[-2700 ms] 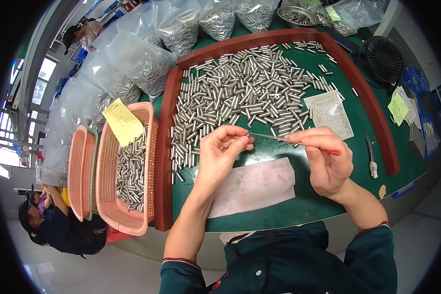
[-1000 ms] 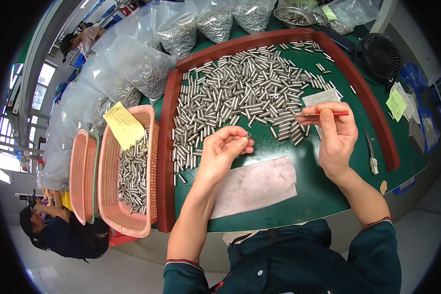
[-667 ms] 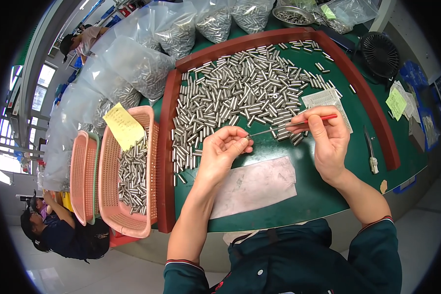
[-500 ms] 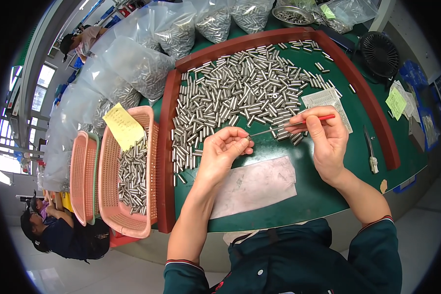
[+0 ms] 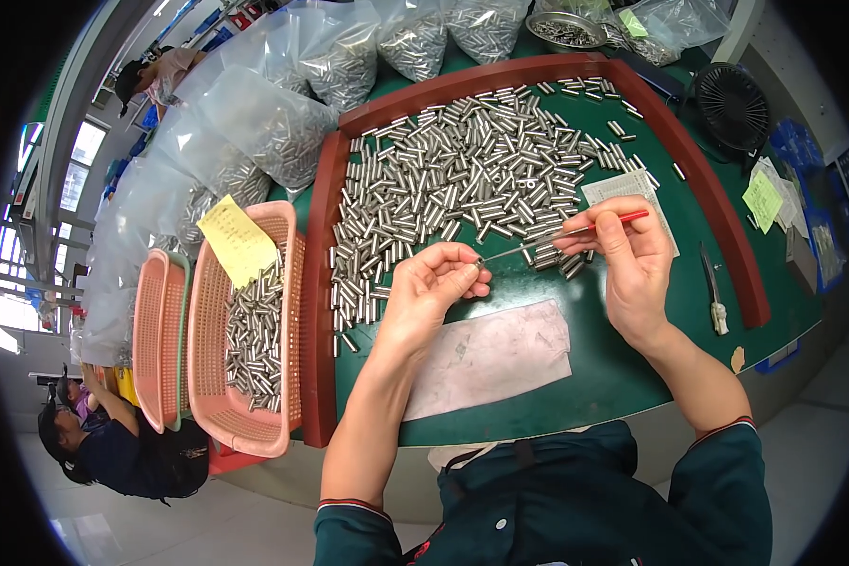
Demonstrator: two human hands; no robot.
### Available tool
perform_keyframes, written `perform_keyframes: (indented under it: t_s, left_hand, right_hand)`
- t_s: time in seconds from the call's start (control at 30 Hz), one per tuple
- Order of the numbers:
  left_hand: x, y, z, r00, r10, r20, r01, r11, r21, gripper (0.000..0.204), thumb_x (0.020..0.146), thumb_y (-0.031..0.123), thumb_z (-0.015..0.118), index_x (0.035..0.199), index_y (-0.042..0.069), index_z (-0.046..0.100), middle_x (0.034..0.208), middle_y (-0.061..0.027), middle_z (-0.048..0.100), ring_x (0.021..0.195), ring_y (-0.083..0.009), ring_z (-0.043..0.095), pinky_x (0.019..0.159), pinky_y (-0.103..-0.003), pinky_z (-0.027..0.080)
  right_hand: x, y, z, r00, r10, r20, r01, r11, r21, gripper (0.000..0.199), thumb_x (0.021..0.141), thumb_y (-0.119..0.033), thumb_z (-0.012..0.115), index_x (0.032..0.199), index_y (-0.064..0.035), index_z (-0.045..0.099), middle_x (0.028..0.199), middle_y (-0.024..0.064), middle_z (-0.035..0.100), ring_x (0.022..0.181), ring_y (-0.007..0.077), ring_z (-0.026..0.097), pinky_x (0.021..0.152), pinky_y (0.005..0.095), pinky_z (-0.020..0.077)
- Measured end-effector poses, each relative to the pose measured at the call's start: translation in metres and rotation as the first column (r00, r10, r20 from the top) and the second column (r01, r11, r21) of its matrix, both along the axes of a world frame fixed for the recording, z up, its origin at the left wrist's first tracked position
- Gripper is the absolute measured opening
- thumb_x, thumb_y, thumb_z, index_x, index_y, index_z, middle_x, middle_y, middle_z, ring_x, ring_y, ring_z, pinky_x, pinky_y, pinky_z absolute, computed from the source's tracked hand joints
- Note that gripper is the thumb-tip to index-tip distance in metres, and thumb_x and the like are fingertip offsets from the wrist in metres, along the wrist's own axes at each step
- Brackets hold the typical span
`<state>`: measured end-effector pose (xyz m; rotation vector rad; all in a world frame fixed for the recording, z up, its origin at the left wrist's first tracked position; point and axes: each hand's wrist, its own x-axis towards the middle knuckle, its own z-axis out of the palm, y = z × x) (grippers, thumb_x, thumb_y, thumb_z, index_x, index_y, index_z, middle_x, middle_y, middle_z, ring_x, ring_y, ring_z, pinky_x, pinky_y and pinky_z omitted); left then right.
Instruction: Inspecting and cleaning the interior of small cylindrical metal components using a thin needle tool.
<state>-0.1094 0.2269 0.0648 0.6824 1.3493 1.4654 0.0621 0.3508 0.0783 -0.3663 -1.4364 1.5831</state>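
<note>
The left hand pinched a small metal cylinder at its fingertips, above the green tabletop — just before the heap of cylinders. The right hand gripped a red-handled pick — its tip met the cylinder.

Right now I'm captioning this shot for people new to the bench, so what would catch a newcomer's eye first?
First, the heap of small metal cylinders spread over the green mat inside the red-brown frame. Next, at the centre, the left hand pinches one cylinder while the right hand points a red-handled pick at its end. To the left, a pink basket holds more cylinders under a yellow note.
</note>
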Motion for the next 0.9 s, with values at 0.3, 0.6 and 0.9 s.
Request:
perform_keyframes:
  t_s: [0.3,0.6,0.9]
  left_hand:
    - [-0.001,-0.009,0.005,0.911,-0.159,0.381,0.127,0.986,0.106,0.017,0.087,0.015,0.058,0.098,0.003,0.056,0.085,-0.0052,0.058,0.078,-0.0125,0.056,0.074,-0.025,0.046]
    - [0.039,-0.143,0.035,0.750,0.228,0.621,-0.420,0.889,0.180,0.014,0.087,0.017,0.058,0.096,0.006,0.055,0.079,-0.0061,0.053,0.070,-0.0150,0.048,0.067,-0.027,0.039]
    - [0.081,-0.233,-0.011,0.388,0.567,0.727,-0.807,0.590,-0.030,0.016,0.089,0.019,0.055,0.099,0.006,0.053,0.079,-0.0017,0.050,0.068,-0.0099,0.045,0.066,-0.024,0.039]
  right_hand:
    - [0.004,0.006,0.001,0.992,-0.095,-0.078,0.095,0.995,-0.006,0.012,0.094,-0.010,0.043,0.096,0.0003,0.048,0.090,0.0146,0.061,0.077,0.0222,0.065,0.070,0.0299,0.0539]
    - [0.004,0.000,-0.001,1.000,-0.027,-0.013,0.028,0.999,0.039,0.014,0.095,-0.010,0.042,0.102,0.0009,0.047,0.094,0.0171,0.060,0.079,0.0242,0.063,0.071,0.0325,0.0513]
    - [0.005,-0.009,-0.007,0.994,0.070,0.082,-0.080,0.989,0.126,0.021,0.096,-0.015,0.039,0.101,0.0029,0.049,0.095,0.0173,0.060,0.081,0.0239,0.063,0.074,0.0316,0.0521]
